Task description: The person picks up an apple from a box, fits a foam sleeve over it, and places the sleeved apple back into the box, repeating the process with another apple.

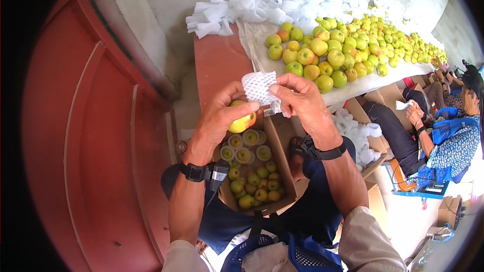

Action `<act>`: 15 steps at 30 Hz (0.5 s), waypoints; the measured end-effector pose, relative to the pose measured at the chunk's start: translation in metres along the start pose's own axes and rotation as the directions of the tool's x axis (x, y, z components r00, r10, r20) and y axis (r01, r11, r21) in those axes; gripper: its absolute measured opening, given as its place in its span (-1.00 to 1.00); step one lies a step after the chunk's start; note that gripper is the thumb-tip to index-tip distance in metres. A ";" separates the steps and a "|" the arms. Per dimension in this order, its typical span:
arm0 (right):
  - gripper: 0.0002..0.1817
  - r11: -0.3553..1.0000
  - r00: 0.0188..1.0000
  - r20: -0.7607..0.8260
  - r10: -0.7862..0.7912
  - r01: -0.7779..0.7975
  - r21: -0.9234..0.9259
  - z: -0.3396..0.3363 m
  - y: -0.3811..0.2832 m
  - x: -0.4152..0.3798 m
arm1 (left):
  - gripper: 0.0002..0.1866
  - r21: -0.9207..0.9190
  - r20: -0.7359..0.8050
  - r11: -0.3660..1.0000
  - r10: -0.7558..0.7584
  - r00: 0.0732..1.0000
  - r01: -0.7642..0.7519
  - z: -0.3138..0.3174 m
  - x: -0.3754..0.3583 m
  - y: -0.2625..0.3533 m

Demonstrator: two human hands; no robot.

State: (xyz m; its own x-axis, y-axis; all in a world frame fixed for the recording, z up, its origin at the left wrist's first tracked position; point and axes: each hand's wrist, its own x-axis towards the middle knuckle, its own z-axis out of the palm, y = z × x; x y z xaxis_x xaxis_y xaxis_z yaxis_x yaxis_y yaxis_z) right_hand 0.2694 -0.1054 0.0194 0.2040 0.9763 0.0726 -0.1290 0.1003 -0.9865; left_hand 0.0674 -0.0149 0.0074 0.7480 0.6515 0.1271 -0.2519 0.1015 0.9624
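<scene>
My left hand [222, 113] is closed round a yellow-green apple [243, 122] with a red blush. Just above the apple is a white foam net sleeve [259, 87], pinched by the fingers of my right hand [301, 102]. The left fingertips reach the sleeve's near edge. Below both hands, between my knees, stands an open cardboard box [280, 146]. Several apples in it wear white foam sleeves at the far end, while bare apples [254, 184] fill the near end.
A table [217, 60] ahead carries a long heap of apples [335, 58] and a pile of foam sleeves [282, 2]. More sleeves [353, 136] fill a box on my right. A seated person [443, 136] works farther right. A red door [96, 136] stands on my left.
</scene>
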 end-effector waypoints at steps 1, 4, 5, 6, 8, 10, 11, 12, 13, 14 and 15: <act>-0.84 1.000 1.000 0.000 0.002 -0.002 0.000 0.000 0.000 -0.001 | -0.64 -0.001 -0.001 1.000 -0.001 1.000 0.001 0.003 -0.001 0.004; -0.86 0.999 0.998 -0.019 -0.052 0.052 -0.008 0.003 -0.005 -0.003 | -0.60 -0.056 0.055 0.998 -0.031 0.998 0.035 0.004 0.000 0.010; -0.86 0.998 0.997 -0.031 -0.065 0.065 -0.016 0.004 -0.006 -0.004 | -0.60 -0.129 0.064 0.990 -0.057 0.996 0.065 0.001 -0.001 0.011; -0.87 0.997 0.996 -0.043 -0.079 0.078 -0.024 0.004 -0.007 -0.005 | -0.60 -0.201 0.076 0.975 -0.082 0.994 0.096 -0.002 0.000 0.011; -0.88 0.997 0.996 -0.039 -0.075 0.074 -0.014 0.005 -0.006 -0.005 | -0.61 -0.199 0.069 0.974 -0.099 0.993 0.110 -0.003 0.001 0.010; -0.88 0.998 0.997 -0.035 -0.070 0.070 -0.005 0.006 -0.005 -0.004 | -0.62 -0.200 0.061 0.972 -0.114 0.992 0.124 -0.002 0.000 0.010; -0.90 0.996 0.996 -0.022 -0.083 0.083 -0.010 0.006 -0.004 -0.003 | -0.66 -0.166 0.036 0.979 -0.115 0.993 0.120 0.003 -0.001 0.011; -0.91 0.995 0.995 -0.009 -0.097 0.096 -0.014 0.007 -0.003 -0.003 | -0.69 -0.132 0.010 0.984 -0.116 0.993 0.117 0.005 -0.002 0.011; -0.91 0.995 0.995 -0.010 -0.095 0.095 -0.013 0.007 -0.002 -0.003 | -0.69 -0.132 0.010 0.984 -0.118 0.993 0.118 0.005 -0.002 0.011; -0.91 0.995 0.995 -0.010 -0.096 0.095 -0.034 0.008 -0.002 -0.003 | -0.70 -0.126 0.013 0.985 -0.116 0.993 0.117 0.005 -0.002 0.012; -0.92 0.994 0.995 -0.010 -0.096 0.095 -0.055 0.009 -0.002 -0.003 | -0.72 -0.121 0.017 0.986 -0.115 0.993 0.116 0.005 -0.002 0.012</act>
State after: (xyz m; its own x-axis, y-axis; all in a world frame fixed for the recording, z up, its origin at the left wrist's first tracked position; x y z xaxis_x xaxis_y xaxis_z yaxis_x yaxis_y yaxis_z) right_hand 0.2607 -0.1069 0.0220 0.2253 0.9601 0.1655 -0.0555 0.1823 -0.9817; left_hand 0.0660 -0.0191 0.0200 0.7821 0.6228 0.0196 -0.2357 0.2665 0.9346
